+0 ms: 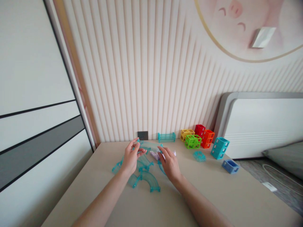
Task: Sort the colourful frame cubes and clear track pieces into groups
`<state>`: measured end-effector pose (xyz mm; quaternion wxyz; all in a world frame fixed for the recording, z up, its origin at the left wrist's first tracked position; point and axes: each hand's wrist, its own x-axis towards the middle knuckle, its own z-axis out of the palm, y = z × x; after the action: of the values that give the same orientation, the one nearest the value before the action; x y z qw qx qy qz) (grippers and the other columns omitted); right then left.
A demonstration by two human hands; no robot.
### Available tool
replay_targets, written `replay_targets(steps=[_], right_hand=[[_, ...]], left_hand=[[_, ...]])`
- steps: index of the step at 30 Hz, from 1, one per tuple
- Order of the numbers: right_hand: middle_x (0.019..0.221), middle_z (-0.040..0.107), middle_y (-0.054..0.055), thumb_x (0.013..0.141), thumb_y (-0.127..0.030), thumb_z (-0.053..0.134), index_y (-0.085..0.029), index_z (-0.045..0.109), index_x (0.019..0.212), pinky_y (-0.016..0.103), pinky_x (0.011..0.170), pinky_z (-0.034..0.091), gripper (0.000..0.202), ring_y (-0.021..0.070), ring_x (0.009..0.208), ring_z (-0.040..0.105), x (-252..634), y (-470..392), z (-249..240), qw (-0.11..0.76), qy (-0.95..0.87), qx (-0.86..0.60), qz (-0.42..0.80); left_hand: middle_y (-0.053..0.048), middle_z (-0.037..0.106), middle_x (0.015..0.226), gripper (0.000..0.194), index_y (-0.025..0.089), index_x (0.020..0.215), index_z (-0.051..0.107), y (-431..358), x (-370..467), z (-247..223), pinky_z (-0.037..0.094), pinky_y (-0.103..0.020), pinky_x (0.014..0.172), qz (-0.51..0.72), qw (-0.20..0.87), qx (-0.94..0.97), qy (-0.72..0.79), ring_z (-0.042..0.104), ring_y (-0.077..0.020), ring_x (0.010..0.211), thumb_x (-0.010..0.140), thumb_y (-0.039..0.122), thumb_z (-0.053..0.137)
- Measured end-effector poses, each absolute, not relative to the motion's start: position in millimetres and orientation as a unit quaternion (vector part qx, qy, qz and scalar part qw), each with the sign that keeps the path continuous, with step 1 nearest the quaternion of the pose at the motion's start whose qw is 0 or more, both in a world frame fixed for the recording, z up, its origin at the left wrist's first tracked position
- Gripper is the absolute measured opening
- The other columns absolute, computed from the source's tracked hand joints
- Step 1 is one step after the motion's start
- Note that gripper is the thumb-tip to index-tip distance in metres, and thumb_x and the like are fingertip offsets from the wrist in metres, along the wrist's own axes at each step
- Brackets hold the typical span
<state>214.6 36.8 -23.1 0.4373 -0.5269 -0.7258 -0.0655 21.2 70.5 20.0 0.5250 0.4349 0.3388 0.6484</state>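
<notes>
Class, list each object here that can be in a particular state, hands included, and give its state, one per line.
Left hand: pinching one end of the translucent teal track piece.
Right hand: fingertips at its other end, grip unclear.
Translucent teal track piece: raised between the hands.
Curved teal track piece: lying on the table.
Green openwork plastic block: lying lengthwise.
Orange openwork plastic block: upright.
Black wall socket: nothing plugged in.

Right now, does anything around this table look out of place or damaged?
Nothing spilled or broken shows. A small white object and a pale cable lie loose on the grey surface beside the table, perhaps stray.
</notes>
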Motion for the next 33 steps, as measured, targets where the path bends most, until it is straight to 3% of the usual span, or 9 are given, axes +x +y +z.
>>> replay_targets(steps=[7,12,15,21,28,33], right_hand=[[0.112,0.072,0.013,0.098,-0.043,0.042,-0.018,0.054,0.135,0.042,0.088,0.051,0.046,0.0262,0.099,0.068,248.7,71.5,-22.2,0.533,-0.602,-0.595,0.001],[0.091,0.076,0.012,0.091,-0.052,0.048,-0.015,0.069,0.110,0.036,0.074,0.053,0.046,0.0252,0.080,0.070,280.7,113.3,-20.0,0.575,-0.529,-0.623,0.038],[0.089,0.075,0.013,0.092,-0.051,0.044,-0.012,0.070,0.110,0.034,0.074,0.051,0.050,0.0238,0.076,0.067,294.4,133.3,-23.3,0.573,-0.519,-0.633,0.020],[0.095,0.069,0.012,0.097,-0.041,0.034,-0.013,0.067,0.121,0.033,0.080,0.048,0.050,0.0227,0.085,0.063,308.6,159.3,-39.9,0.564,-0.525,-0.638,-0.015],[0.097,0.063,0.011,0.099,-0.039,0.032,-0.016,0.066,0.126,0.036,0.086,0.047,0.049,0.0243,0.092,0.059,321.0,184.8,-64.5,0.571,-0.499,-0.650,-0.044],[0.099,0.062,0.012,0.099,-0.039,0.034,-0.016,0.067,0.124,0.038,0.088,0.045,0.048,0.0258,0.095,0.057,324.0,193.0,-73.4,0.567,-0.497,-0.655,-0.044]], left_hand=[[-0.012,0.067,0.106,0.057,0.022,0.137,0.054,103.5,41.3,-7.4,0.063,-0.035,0.062,0.544,0.457,0.587,0.389,0.070,-0.0181,0.074,0.084,0.037,0.069],[-0.012,0.069,0.110,0.047,0.019,0.130,0.061,141.1,70.6,-9.0,0.060,-0.029,0.058,0.515,0.345,0.667,0.414,0.067,-0.0156,0.070,0.084,0.027,0.064],[-0.013,0.072,0.107,0.041,0.016,0.124,0.065,161.8,90.1,-6.1,0.058,-0.031,0.064,0.498,0.308,0.685,0.433,0.069,-0.0182,0.075,0.083,0.021,0.065],[-0.009,0.074,0.078,0.034,0.012,0.123,0.065,192.0,121.3,-11.3,0.056,-0.035,0.069,0.474,0.287,0.694,0.459,0.070,-0.0213,0.067,0.091,0.019,0.056],[-0.014,0.074,0.106,0.039,0.014,0.124,0.065,213.1,139.2,-26.3,0.051,-0.042,0.092,0.453,0.218,0.723,0.474,0.070,-0.0259,0.092,0.085,0.012,0.063],[-0.017,0.069,0.115,0.037,0.011,0.126,0.062,224.4,141.2,-35.9,0.048,-0.041,0.098,0.439,0.181,0.740,0.477,0.066,-0.0256,0.104,0.089,0.010,0.057]])
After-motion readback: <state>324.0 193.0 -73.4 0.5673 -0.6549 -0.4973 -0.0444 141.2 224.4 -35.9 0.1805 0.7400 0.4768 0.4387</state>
